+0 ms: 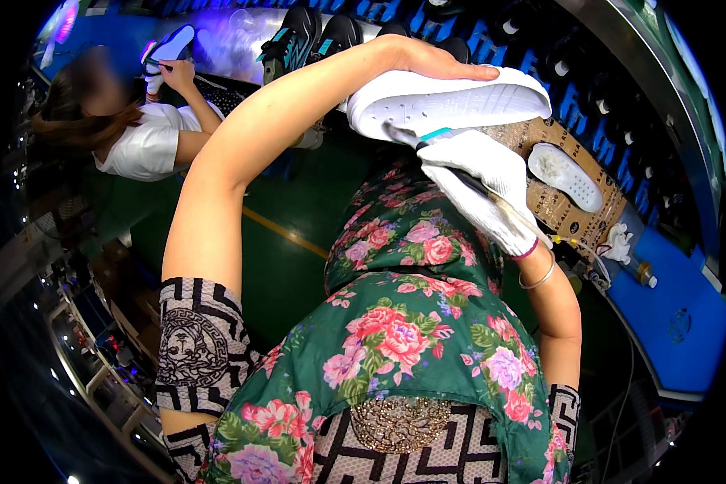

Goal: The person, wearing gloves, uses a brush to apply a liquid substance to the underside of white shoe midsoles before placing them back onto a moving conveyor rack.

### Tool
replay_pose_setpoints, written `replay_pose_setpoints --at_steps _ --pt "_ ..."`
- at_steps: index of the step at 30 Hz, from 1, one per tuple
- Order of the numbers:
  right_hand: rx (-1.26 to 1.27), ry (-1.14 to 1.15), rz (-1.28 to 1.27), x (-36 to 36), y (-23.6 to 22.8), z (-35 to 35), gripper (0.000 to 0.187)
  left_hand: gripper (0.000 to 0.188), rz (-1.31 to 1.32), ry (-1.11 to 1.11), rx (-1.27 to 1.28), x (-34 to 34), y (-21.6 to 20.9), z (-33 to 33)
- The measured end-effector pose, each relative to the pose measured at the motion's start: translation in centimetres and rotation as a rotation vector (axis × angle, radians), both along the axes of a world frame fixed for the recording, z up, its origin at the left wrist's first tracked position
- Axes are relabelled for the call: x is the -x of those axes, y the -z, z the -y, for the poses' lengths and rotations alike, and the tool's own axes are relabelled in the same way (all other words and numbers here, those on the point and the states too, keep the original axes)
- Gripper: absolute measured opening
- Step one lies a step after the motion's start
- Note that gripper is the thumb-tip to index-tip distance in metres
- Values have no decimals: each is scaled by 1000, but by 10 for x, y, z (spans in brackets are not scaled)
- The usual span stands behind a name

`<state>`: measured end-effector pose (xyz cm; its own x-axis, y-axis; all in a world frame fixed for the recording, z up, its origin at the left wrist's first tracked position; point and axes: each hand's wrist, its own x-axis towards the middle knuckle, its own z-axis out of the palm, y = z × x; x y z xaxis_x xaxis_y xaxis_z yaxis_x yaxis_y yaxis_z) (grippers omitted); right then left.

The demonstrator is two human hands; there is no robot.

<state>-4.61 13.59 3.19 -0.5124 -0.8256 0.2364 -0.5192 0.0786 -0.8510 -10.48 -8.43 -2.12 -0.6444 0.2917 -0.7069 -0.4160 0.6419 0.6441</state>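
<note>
My bare left hand point(436, 63) is closed over the far rim of a white shoe sole point(460, 106), with its inner side turned toward me. On my right hand point(482, 176) is a white knitted glove. Its fingers are wrapped around a thin dark-handled brush point(402, 135). The brush's dark tip meets the near edge of the sole, left of a small teal patch point(436, 134). My gloved fingertips lie close under that edge; whether they touch it I cannot tell.
Right of my hands, a white perforated sole-shaped piece point(566, 176) lies on taped cardboard point(540, 133). A crumpled white glove point(618, 244) and a small bottle point(644, 273) are on the blue table point(678, 323). Black shoes point(297, 36) stand beyond. At left, a co-worker point(149, 141) handles a shoe.
</note>
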Motion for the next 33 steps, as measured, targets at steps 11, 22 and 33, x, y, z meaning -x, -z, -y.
replay_pose_setpoints --at_steps 11,22,33 --pt "106 84 50 1 -14 1 22 102 -23 -217 -123 7 -31 6" --pt "147 665 392 53 5 -23 14 59 -37 -810 -1426 -38 52 -27" --pt "39 362 109 58 -12 -24 9 48 23 -806 -1450 -88 58 -61"
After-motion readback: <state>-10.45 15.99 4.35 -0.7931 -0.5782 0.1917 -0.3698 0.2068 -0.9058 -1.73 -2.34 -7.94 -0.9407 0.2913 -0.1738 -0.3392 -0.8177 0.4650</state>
